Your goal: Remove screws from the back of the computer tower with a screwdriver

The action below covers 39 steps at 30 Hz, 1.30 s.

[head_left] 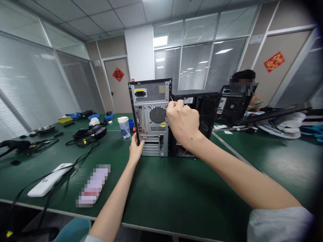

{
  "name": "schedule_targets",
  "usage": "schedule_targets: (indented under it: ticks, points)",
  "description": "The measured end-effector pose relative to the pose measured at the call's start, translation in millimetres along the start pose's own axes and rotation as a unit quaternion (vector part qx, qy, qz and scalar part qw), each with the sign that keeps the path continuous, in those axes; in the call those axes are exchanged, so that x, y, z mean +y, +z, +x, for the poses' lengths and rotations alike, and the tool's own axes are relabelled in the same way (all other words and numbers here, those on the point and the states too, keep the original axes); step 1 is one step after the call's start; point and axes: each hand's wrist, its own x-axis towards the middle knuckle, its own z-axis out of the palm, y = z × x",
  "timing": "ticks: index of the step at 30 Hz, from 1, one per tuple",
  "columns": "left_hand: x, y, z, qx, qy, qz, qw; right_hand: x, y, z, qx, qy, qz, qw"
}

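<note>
A desktop computer case stands upright on the green table, its perforated rear panel facing me. My left hand grips the lower left edge, thumb on the rear panel and the other fingers mostly hidden behind the side. At the upper right edge of the panel, my right hand is closed in a fist. A thin metal shaft, apparently a screwdriver's, pokes out of it towards the case edge; its handle is hidden in the fist. Behind that hand, a black case panel or open case part stands to the right.
To the left are a lidded plastic cup, a black headset, a white device with cables and a blurred phone-like object. Across the table, a person sits behind another black computer case. A white fan-like part lies right.
</note>
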Motion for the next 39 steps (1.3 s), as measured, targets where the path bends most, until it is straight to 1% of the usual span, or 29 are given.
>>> schedule_targets:
  ticks: [6, 11, 17, 25, 39]
  points:
    - [3, 0.5, -2, -0.001, -0.005, -0.003, 1.0, -2, 7, -2, 0.004, -0.021, -0.006, 1.0]
    - [3, 0.2, -3, 0.0, -0.007, -0.007, 1.0, -2, 9, -3, 0.004, -0.011, 0.003, 1.0]
    - [4, 0.3, -2, 0.0, -0.004, -0.009, 1.0, -3, 6, -2, -0.006, -0.004, 0.004, 1.0]
    - [2, 0.4, -2, 0.001, -0.007, -0.004, 1.0, -5, -2, 0, -0.04, 0.009, 0.011, 0.999]
    - [3, 0.4, -3, 0.0, -0.004, -0.002, 1.0, -5, -5, 6, -0.091, 0.007, 0.027, 0.995]
